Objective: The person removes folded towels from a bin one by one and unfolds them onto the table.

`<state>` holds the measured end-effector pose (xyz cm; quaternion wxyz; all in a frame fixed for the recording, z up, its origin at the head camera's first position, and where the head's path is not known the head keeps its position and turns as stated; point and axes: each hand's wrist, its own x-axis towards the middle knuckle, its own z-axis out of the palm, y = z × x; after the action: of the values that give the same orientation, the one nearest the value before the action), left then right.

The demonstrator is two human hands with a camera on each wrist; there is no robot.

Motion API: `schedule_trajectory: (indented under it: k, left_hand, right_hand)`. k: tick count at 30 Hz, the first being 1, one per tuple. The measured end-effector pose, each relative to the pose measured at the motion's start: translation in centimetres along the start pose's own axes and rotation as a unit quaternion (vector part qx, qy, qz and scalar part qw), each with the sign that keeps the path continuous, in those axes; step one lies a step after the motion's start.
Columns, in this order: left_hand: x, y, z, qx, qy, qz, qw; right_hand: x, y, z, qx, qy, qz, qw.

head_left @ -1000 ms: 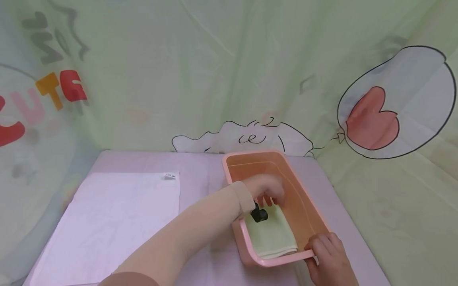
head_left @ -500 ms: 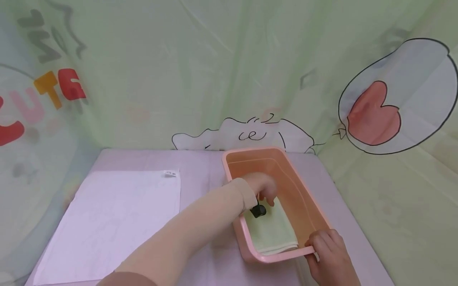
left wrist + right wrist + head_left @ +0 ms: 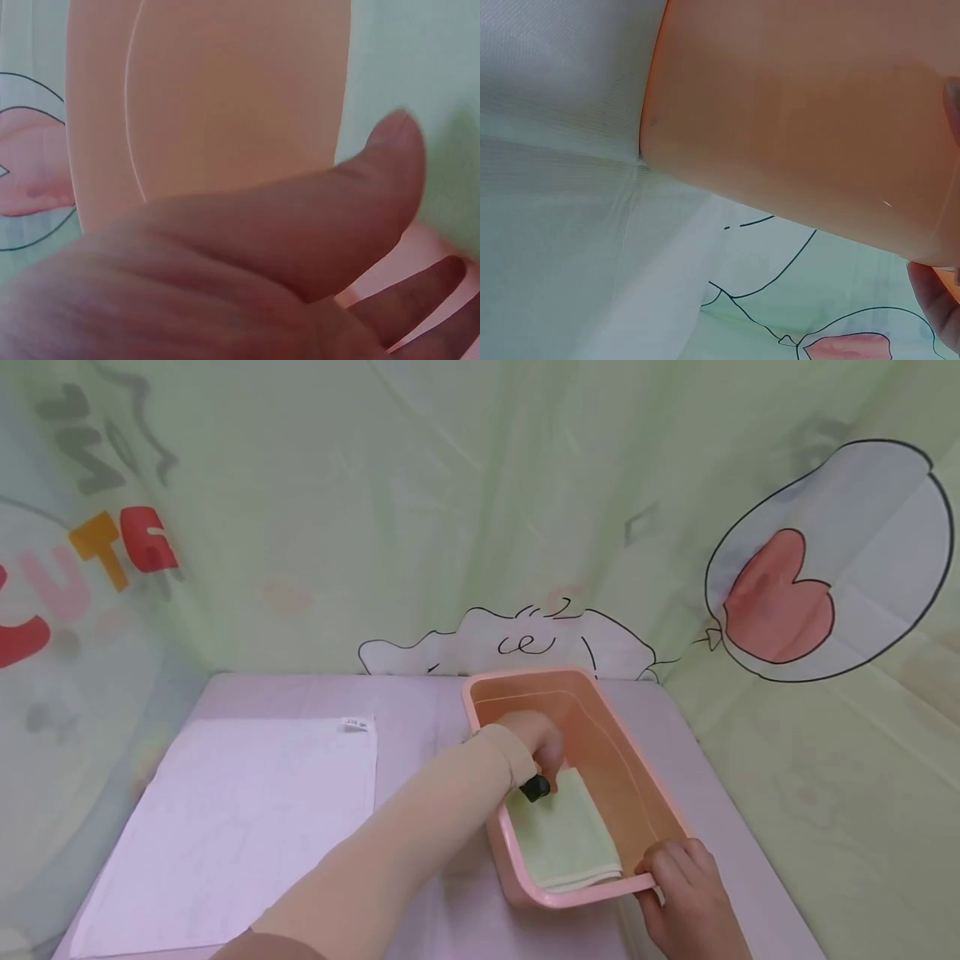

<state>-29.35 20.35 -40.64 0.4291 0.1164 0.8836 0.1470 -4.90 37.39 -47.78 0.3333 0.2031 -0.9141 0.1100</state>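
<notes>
A deep pink-orange plastic basin (image 3: 637,768) stands on the table, with a folded pale green towel (image 3: 570,839) lying inside. My left hand (image 3: 536,739) reaches into the basin over the towel's far end. In the left wrist view its thumb (image 3: 397,150) is extended over the pale green towel (image 3: 427,60), with a gap between thumb and fingers. Whether the fingertips touch the towel is unclear. My right hand (image 3: 690,885) grips the basin's near right corner, fingers over the rim. The right wrist view shows the basin's outer wall (image 3: 795,127) and part of that hand (image 3: 934,307).
A white cloth (image 3: 247,827) with a small label lies flat at the left of the lilac-covered table (image 3: 420,710). Green printed curtains (image 3: 315,527) hang behind and at both sides. A small black device (image 3: 536,787) sits at my left wrist.
My left hand has moved left and slightly away from me inside the basin, uncovering more of the far right interior. The right hand keeps its hold on the rim.
</notes>
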Motion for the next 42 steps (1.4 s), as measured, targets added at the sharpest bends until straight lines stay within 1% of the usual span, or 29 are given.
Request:
schedule_trajectory:
  k: [3,5,8,9,10,12,13,16,17,21,25,28,31,34,35,39,40,42]
  left_hand:
    - [-0.2,0.0,0.0,-0.020,0.006,-0.016,0.9996]
    - [-0.7,0.1,0.0,-0.039,0.016,-0.028,0.9987]
    - [-1.6,0.2,0.0,-0.030,0.031,-0.035,0.9985]
    - [-2.0,0.3,0.0,-0.037,0.032,-0.040,0.9980]
    - [-2.3,0.3,0.0,-0.043,0.032,-0.044,0.9976]
    - [-2.9,0.4,-0.1,-0.033,0.031,-0.043,0.9981]
    - [-3.1,0.4,-0.1,-0.036,0.029,-0.045,0.9979]
    - [-3.6,0.5,-0.1,-0.033,0.030,-0.047,0.9979]
    - [-3.7,0.5,-0.1,-0.027,0.033,-0.045,0.9981]
    - [-3.6,0.3,0.1,-0.033,0.058,-0.051,0.9965]
    - [-3.0,0.1,0.5,-0.070,0.073,-0.061,0.9930]
    - [-2.9,-0.1,0.8,-0.096,0.084,-0.061,0.9900]
    - [-3.3,-0.1,0.8,-0.095,0.093,-0.056,0.9895]
    - [-3.6,0.0,0.7,-0.087,0.090,-0.055,0.9906]
    - [-3.6,0.1,0.6,-0.077,0.089,-0.053,0.9916]
    - [-3.6,0.1,0.4,-0.060,0.081,-0.050,0.9936]
    - [-3.6,0.1,0.4,-0.050,0.075,-0.047,0.9949]
    - [-3.4,0.2,0.3,-0.054,0.058,-0.045,0.9958]
  right_hand:
    - [0.0,0.0,0.0,-0.005,0.003,-0.004,1.0000]
    - [0.0,0.0,0.0,-0.001,0.004,-0.005,1.0000]
    - [0.0,0.1,-0.1,-0.002,0.002,-0.003,1.0000]
    - [0.0,0.1,-0.1,0.001,0.000,-0.001,1.0000]
    - [-0.1,0.1,-0.1,0.003,-0.002,0.002,1.0000]
    - [-0.2,0.2,-0.1,0.003,-0.006,0.006,1.0000]
    - [-0.2,0.2,-0.1,0.005,-0.008,0.009,0.9999]
    - [-0.2,0.3,0.0,0.004,-0.009,0.009,0.9999]
    - [-0.2,0.3,0.0,0.004,-0.009,0.009,0.9999]
    - [-0.2,0.2,0.2,0.000,0.000,0.004,1.0000]
    - [-0.1,0.2,0.5,0.001,0.025,-0.010,0.9996]
    - [-0.1,0.2,0.6,0.006,0.036,-0.016,0.9992]
    - [-0.1,0.2,0.7,0.002,0.047,-0.017,0.9987]
    - [-0.1,0.2,0.8,-0.001,0.053,-0.018,0.9984]
    - [-0.1,0.2,0.8,-0.001,0.053,-0.018,0.9984]
    - [-0.1,0.1,0.8,0.003,0.051,-0.016,0.9986]
    - [0.0,0.1,0.7,0.004,0.048,-0.015,0.9987]
    - [0.0,0.0,0.6,0.006,0.041,-0.012,0.9991]
